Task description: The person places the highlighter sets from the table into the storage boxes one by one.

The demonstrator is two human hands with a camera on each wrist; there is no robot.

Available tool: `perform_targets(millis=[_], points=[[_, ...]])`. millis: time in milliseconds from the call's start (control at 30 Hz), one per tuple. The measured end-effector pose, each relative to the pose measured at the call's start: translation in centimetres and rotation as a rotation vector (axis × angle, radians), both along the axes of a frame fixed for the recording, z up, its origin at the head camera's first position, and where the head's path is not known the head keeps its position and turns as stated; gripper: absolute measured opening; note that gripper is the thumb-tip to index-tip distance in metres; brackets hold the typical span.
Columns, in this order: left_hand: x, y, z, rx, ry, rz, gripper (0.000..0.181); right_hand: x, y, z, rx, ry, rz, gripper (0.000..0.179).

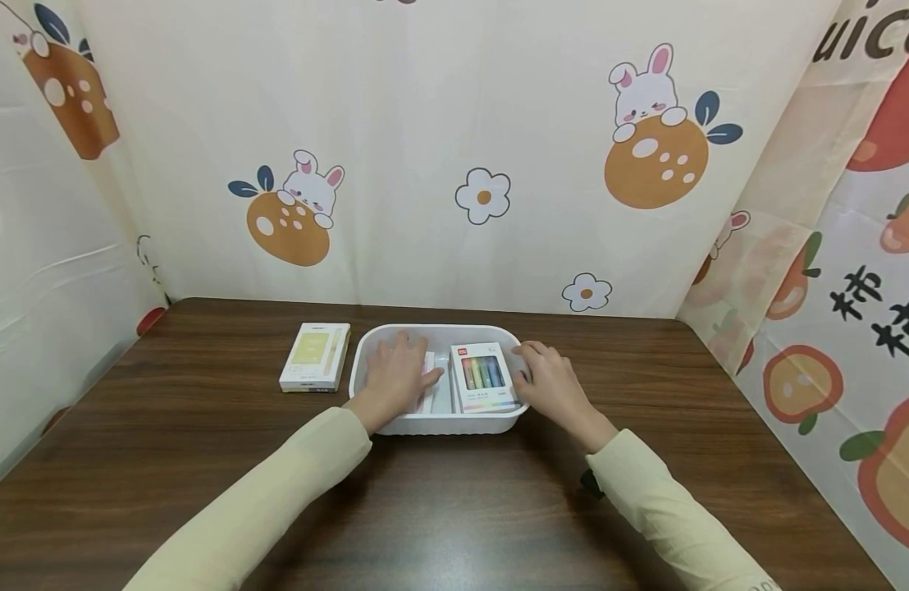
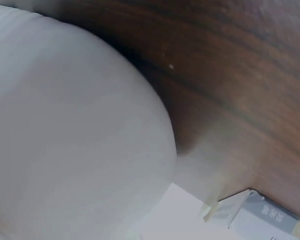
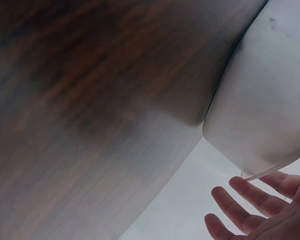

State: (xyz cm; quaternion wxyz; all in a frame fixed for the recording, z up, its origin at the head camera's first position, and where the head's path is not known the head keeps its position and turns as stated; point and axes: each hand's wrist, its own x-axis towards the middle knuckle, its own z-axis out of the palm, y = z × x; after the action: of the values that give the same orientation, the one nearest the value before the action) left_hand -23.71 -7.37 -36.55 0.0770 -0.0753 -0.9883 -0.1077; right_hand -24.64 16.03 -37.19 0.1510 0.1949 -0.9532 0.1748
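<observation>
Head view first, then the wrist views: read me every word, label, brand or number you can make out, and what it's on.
"uice", its last letter cut off: printed cloth on the right.
"柿", twice: same cloth.
Too small to read: print on the box with coloured stripes and the yellow-fronted box.
Too blurred: characters on a box in the left wrist view.
Right wrist view: none.

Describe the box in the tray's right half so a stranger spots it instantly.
On the brown table, near its far edge, sits a white tray with the left hand over its left half. In the other half, beside the right hand, is a white box. Its row of rainbow-coloured sticks sets it apart from the yellow-fronted box outside.
</observation>
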Motion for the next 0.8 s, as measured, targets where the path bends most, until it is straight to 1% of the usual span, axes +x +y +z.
perform_targets(millis=[133,267,500,600,733,800], points=[[-0.1,-0.3,0.4,0.013,0.022,-0.019,0.049,-0.1,-0.1,0.0,0.002,0.006,0.000,0.034],[-0.2,-0.6,0.8,0.001,0.046,-0.037,0.049,-0.2,-0.2,-0.1,0.005,0.016,0.002,0.034],[-0.5,-1.3,1.6,-0.073,0.114,-0.045,0.048,-0.2,-0.3,0.0,0.007,0.013,0.000,0.034],[-0.5,-1.7,2.0,-0.065,0.104,-0.036,0.050,-0.2,-0.3,0.0,0.006,0.006,0.000,0.034],[-0.6,-2.2,2.5,-0.043,0.072,-0.022,0.053,-0.3,-0.2,-0.1,0.003,0.003,0.002,0.035],[-0.6,-2.5,2.7,-0.038,0.069,-0.013,0.053,-0.3,-0.2,-0.1,0.000,0.003,0.003,0.036]])
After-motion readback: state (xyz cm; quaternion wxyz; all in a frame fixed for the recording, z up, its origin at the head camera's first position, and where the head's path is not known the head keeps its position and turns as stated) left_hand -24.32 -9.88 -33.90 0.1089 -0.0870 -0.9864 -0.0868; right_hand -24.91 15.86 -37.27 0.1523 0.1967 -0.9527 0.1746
